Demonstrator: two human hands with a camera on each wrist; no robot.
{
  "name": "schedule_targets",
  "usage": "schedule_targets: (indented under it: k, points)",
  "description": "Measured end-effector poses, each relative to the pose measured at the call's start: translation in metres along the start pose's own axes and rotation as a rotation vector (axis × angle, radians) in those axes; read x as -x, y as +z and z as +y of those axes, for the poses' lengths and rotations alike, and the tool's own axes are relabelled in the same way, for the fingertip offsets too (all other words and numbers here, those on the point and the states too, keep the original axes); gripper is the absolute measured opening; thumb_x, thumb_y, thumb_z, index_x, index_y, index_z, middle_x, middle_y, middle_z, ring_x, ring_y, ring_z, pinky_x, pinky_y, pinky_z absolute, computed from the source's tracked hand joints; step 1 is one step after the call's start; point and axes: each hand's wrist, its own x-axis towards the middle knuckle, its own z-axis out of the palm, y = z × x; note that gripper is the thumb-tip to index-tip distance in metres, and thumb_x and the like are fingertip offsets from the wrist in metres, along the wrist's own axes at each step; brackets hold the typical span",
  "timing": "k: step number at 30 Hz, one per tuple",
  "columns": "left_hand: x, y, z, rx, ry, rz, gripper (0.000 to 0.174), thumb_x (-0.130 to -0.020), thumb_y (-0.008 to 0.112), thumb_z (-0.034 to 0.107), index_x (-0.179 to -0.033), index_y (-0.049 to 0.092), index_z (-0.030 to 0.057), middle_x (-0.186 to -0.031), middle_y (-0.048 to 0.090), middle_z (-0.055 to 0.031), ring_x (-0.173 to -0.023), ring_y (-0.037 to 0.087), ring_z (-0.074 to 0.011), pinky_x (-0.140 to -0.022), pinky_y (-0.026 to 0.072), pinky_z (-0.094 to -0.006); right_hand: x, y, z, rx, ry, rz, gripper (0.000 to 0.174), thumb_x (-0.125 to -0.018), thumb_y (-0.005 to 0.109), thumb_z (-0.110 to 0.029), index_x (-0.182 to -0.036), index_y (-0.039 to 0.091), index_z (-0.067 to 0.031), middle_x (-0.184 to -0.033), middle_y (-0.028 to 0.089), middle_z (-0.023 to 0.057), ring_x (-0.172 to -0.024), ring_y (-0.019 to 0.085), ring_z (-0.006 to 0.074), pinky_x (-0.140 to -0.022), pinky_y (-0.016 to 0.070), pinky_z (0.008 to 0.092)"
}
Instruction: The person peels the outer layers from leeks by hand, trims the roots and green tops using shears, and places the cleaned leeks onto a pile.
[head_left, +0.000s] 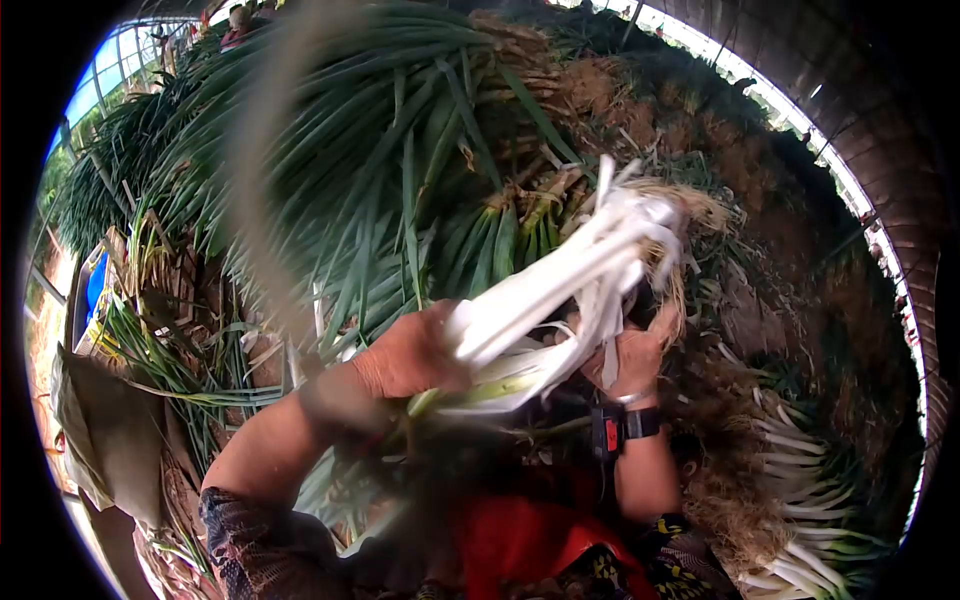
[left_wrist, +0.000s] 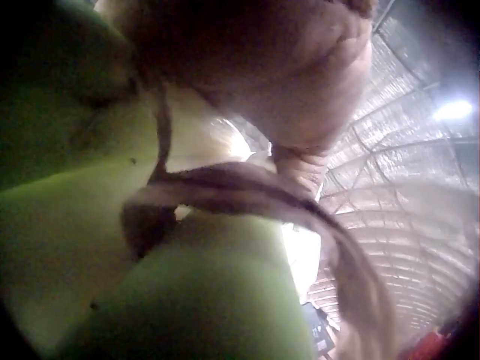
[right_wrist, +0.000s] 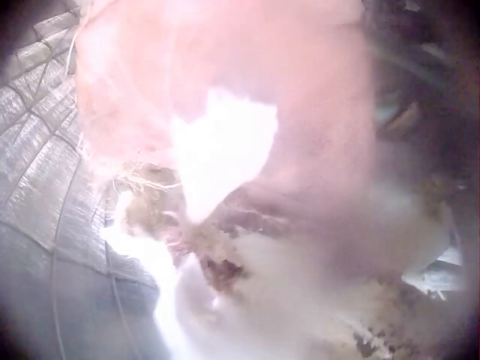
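Note:
A bundle of thick white scallions [head_left: 560, 280] slants up to the right in front of me, its roots [head_left: 705, 207] at the upper end. My left hand [head_left: 415, 355] grips the bundle at its lower left end. Under the root end, my right hand [head_left: 632, 362] holds loose stalks, fingers partly hidden behind them. A dry, withered leaf strip [left_wrist: 247, 187] crosses the pale green stalks [left_wrist: 202, 292] in the left wrist view. In the right wrist view, the hand [right_wrist: 225, 67] is close over blurred white stalks, with fine root hairs beside it.
A large heap of green-leaved scallions [head_left: 330, 170] lies ahead. White-stemmed scallions [head_left: 800, 470] with roots lie in a row at lower right. A greyish sheet [head_left: 105, 430] hangs at left. Bare soil [head_left: 740, 210] and leaf scraps cover the ground at right.

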Motion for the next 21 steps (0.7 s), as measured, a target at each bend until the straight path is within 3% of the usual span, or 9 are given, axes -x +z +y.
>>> schedule_targets:
  k: [5,6,11,13,14,16,17,19,21]
  points:
    - [-0.004,-0.003,-0.011,-0.022,-0.028,0.009,0.067,-0.058,0.081,0.014,-0.116,0.051,-0.0018,-0.095,0.065,-0.0137,-0.087,0.061,-0.0191,-0.082,0.0498,-0.0320,-0.014,0.034,-0.007,0.756,0.089,0.134,0.074,-0.088,0.059,-0.046,-0.142,0.033,-0.0024,-0.117,0.060,0.0163,-0.103,0.060,0.0258,-0.092,0.0487,0.0423]
    - [-0.003,-0.003,-0.011,-0.029,-0.021,0.024,0.066,-0.059,0.081,0.014,-0.115,0.051,-0.0018,-0.093,0.065,-0.0140,-0.087,0.061,-0.0192,-0.082,0.0499,-0.0323,-0.019,0.032,-0.009,0.837,0.073,0.169,0.056,-0.088,0.063,-0.022,-0.134,0.044,0.0010,-0.115,0.063,0.0117,-0.100,0.061,0.0220,-0.093,0.0482,0.0371]
    - [0.018,-0.018,-0.013,-0.118,-0.046,0.076,0.064,-0.061,0.082,0.018,-0.113,0.049,-0.0027,-0.089,0.065,-0.0171,-0.084,0.064,-0.0245,-0.078,0.0523,-0.0337,-0.072,-0.016,-0.060,1.460,0.042,0.428,0.031,-0.081,0.067,-0.007,-0.111,0.061,-0.0014,-0.105,0.065,0.0078,-0.094,0.060,0.0173,-0.078,0.0495,0.0313]
    - [0.033,-0.018,-0.022,-0.149,0.027,0.039,0.067,-0.061,0.083,0.020,-0.114,0.048,-0.0032,-0.089,0.065,-0.0180,-0.085,0.065,-0.0256,-0.078,0.0530,-0.0342,-0.097,-0.048,-0.091,1.920,-0.201,0.280,0.022,-0.080,0.066,-0.007,-0.102,0.063,-0.0016,-0.097,0.067,0.0137,-0.089,0.064,0.0258,-0.075,0.0505,0.0353]
    - [0.034,-0.014,-0.023,-0.196,-0.105,-0.028,0.071,-0.061,0.084,0.021,-0.116,0.046,-0.0034,-0.092,0.065,-0.0192,-0.090,0.065,-0.0260,-0.080,0.0532,-0.0352,-0.109,-0.057,-0.108,2.106,-0.259,0.272,0.018,-0.080,0.065,-0.007,-0.097,0.064,-0.0017,-0.094,0.068,0.0163,-0.087,0.065,0.0298,-0.073,0.0509,0.0373]
    - [0.055,-0.005,-0.024,-0.169,-0.037,-0.001,0.064,-0.068,0.077,0.020,-0.121,0.049,-0.0034,-0.089,0.066,-0.0195,-0.082,0.066,-0.0263,-0.074,0.0519,-0.0356,-0.129,-0.058,-0.136,2.298,-0.045,0.512,0.013,-0.082,0.062,-0.009,-0.092,0.065,-0.0020,-0.090,0.067,0.0200,-0.085,0.064,0.0370,-0.071,0.0513,0.0408]
    - [0.060,-0.003,-0.024,-0.210,-0.017,0.014,0.064,-0.068,0.076,0.020,-0.121,0.048,-0.0034,-0.087,0.066,-0.0194,-0.080,0.066,-0.0265,-0.073,0.0521,-0.0355,-0.125,-0.059,-0.142,2.319,-0.213,0.345,0.017,-0.082,0.060,-0.016,-0.090,0.064,-0.0015,-0.089,0.066,0.0221,-0.084,0.063,0.0416,-0.070,0.0513,0.0437]
    - [0.057,-0.004,-0.015,-0.196,-0.132,0.007,0.066,-0.068,0.078,0.022,-0.120,0.047,-0.0032,-0.081,0.065,-0.0192,-0.075,0.066,-0.0271,-0.066,0.0518,-0.0362,-0.138,-0.077,-0.148,2.343,-0.339,0.298,0.024,-0.081,0.062,-0.022,-0.088,0.065,0.0010,-0.089,0.066,0.0221,-0.084,0.064,0.0388,-0.070,0.0509,0.0434]
    - [0.062,0.000,-0.013,-0.180,-0.105,-0.006,0.066,-0.070,0.079,0.024,-0.121,0.047,-0.0042,-0.083,0.065,-0.0199,-0.078,0.065,-0.0273,-0.068,0.0514,-0.0377,-0.169,-0.096,-0.177,2.366,-0.139,0.591,0.025,-0.079,0.064,-0.023,-0.087,0.067,0.0010,-0.091,0.066,0.0230,-0.085,0.065,0.0369,-0.071,0.0511,0.0428]
